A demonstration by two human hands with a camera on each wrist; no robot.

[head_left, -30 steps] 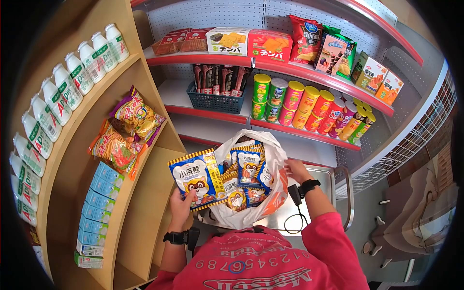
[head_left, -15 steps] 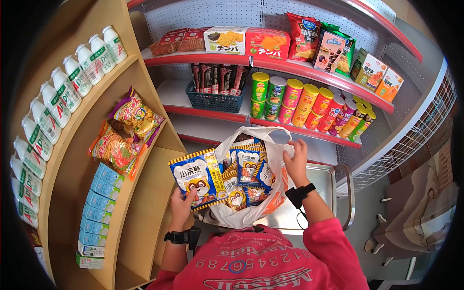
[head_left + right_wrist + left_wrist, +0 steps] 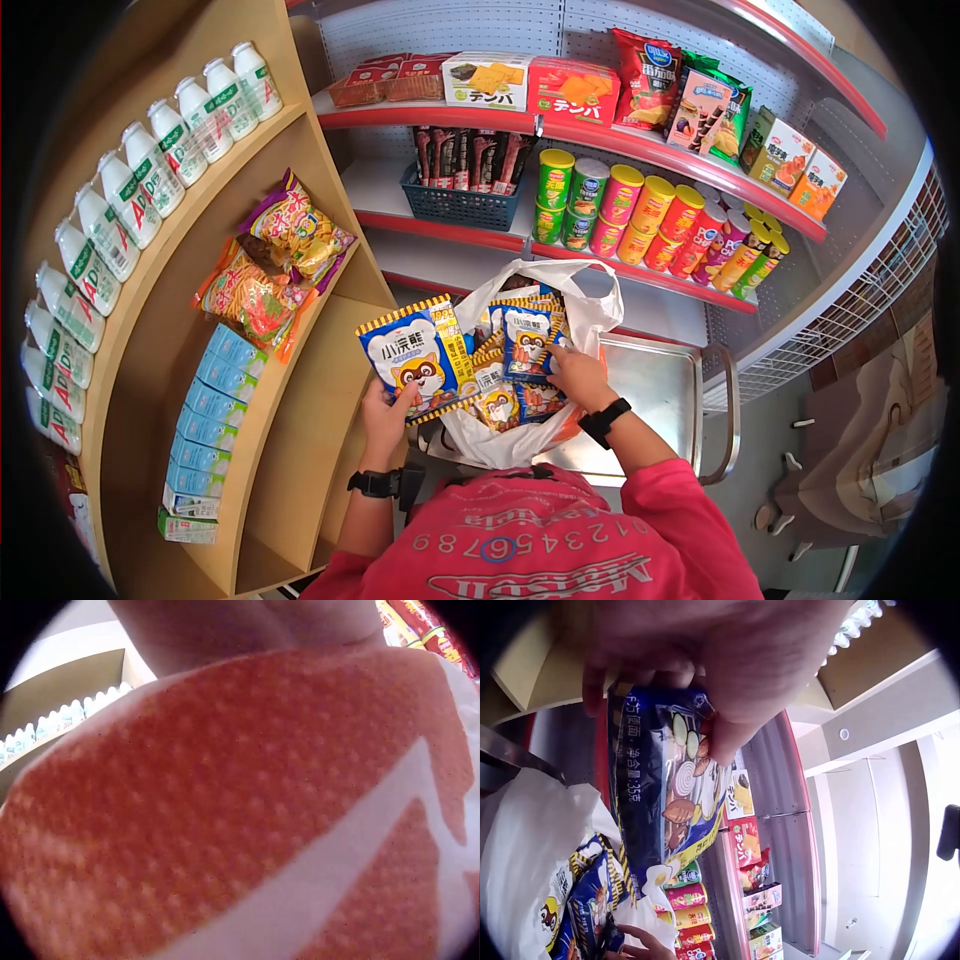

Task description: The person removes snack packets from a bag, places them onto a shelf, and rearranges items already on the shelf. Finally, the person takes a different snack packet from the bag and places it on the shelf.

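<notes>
My left hand [image 3: 388,415] grips a blue instant noodle packet [image 3: 408,350] with a cartoon raccoon, thumb on its front. The packet is held up at the left side of a white plastic bag [image 3: 597,300]. Inside the bag lie several similar packets [image 3: 497,408]. My right hand [image 3: 582,380] reaches over the bag's right side and pinches the right edge of the upper noodle packet [image 3: 526,343]. In the left wrist view, the right-hand fingers [image 3: 641,943] meet that packet's dark edge. The bag's orange-printed side [image 3: 225,787] fills the right wrist view.
A metal cart [image 3: 655,400] stands under the bag. Wooden shelves at left hold white bottles [image 3: 130,200], noodle bags [image 3: 255,300] and blue cartons [image 3: 212,400]. Ahead, red-edged shelves carry a basket [image 3: 460,202], snack cans [image 3: 650,220] and boxes [image 3: 572,90].
My right hand has left the bag's right rim and moved left into its opening, onto a packet. My left hand keeps its packet in place. The head view has shifted slightly.
</notes>
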